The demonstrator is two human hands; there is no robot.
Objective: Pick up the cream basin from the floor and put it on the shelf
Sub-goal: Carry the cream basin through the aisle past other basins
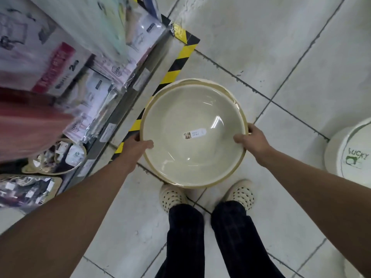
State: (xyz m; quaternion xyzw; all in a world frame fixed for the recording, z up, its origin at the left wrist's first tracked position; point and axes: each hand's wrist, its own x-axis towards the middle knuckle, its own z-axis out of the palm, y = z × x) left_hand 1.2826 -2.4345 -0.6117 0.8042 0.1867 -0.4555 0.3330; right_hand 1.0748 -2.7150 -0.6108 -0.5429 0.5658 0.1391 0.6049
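Cream plastic is filling the middle of my view: the basin [193,133] is sitting between my two hands, mouth up, a small label [195,134] stuck near its centre. I am gripping it at opposite edges. My left hand [136,146] is closing on the rim at nine o'clock, thumb curling over into the bowl, the other fingers hidden beneath. My right hand [254,140] is doing the same at three o'clock, thumb over the lip. A second rim [192,82] is peeking out at twelve o'clock, so I judge this may be one basin nested in another, or a stack; I cannot tell whether mine is clear of the floor [271,47] yet.

To do this well, I am planning on keeping both grips level and opposite, lifting straight so the glossy wall is not slipping through my thumbs, and checking that only the top basin is coming away if two are stuck together. Then I would be swinging it toward ten o'clock, where the shelf [84,73] is standing.

Pale tiles with dark grout are running under my shoes [173,197], and black-and-yellow tape [176,65] is marking the shelf's foot. That shelf is looking crowded with blurred wrapped packages, so finding a free spot is looking like the awkward part. A white bucket [351,153] is standing at three o'clock, well apart from the basin.
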